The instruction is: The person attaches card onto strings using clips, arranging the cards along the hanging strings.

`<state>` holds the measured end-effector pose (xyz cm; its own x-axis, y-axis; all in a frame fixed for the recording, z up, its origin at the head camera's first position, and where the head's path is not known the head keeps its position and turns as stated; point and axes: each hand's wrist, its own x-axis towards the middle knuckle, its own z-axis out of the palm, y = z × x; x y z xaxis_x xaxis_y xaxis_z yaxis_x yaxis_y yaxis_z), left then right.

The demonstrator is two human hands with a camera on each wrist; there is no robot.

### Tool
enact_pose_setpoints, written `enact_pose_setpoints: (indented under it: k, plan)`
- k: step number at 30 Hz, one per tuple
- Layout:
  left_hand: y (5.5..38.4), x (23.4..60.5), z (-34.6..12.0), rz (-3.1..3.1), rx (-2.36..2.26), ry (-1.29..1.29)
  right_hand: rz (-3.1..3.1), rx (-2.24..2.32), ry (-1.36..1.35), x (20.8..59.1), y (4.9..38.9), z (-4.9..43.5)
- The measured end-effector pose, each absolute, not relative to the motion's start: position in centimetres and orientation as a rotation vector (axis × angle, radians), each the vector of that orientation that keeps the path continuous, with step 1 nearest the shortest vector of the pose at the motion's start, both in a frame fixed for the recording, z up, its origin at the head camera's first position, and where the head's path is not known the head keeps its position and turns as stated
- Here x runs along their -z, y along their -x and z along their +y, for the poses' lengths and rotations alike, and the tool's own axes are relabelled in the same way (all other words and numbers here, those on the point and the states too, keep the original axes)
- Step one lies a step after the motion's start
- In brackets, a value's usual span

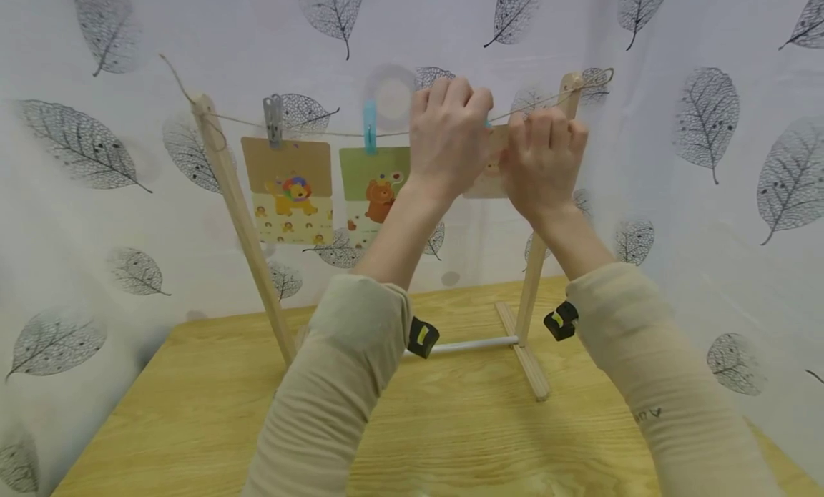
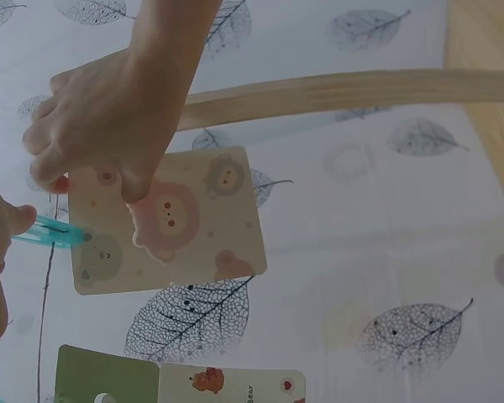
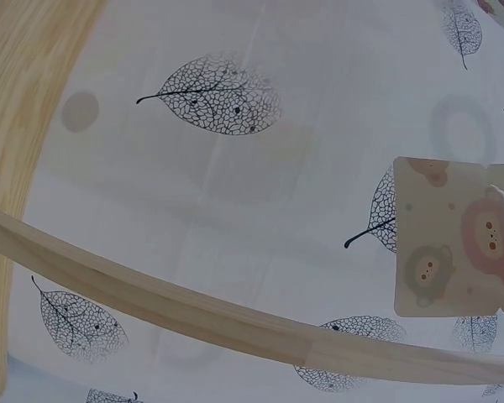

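A beige card with cartoon animals (image 2: 227, 218) hangs at the cord (image 1: 315, 133) near the right post. My right hand (image 1: 546, 157) pinches this card at its upper edge, the thumb across its face in the left wrist view. A light-blue clothespin (image 2: 55, 231) reaches over the card's edge, its other end at the fingers of my left hand (image 1: 452, 132). In the head view my hands hide most of this clothespin and part of the card. The right wrist view catches only part of the card (image 3: 441, 277), with no hand visible.
On the cord's left, a grey clothespin (image 1: 273, 121) holds a lion card (image 1: 290, 164); beside it another blue clothespin (image 1: 370, 127) holds a green bear card (image 1: 360, 171). Wooden posts (image 1: 241, 225) stand on the wooden table (image 1: 450, 425), joined by a white rod (image 1: 473, 345). Leaf-print fabric (image 1: 676, 25) hangs behind.
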<state>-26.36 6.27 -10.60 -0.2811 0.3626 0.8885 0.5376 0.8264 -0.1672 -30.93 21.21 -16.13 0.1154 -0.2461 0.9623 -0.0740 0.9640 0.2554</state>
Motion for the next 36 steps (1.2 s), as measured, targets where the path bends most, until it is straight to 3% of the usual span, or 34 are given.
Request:
enact_pose_setpoints:
  k: [36]
  plan:
    - [26.0, 9.6, 5.5, -2.047, 0.188, 0.674, -1.446, 0.176, -0.425, 16.4, 30.5, 21.9]
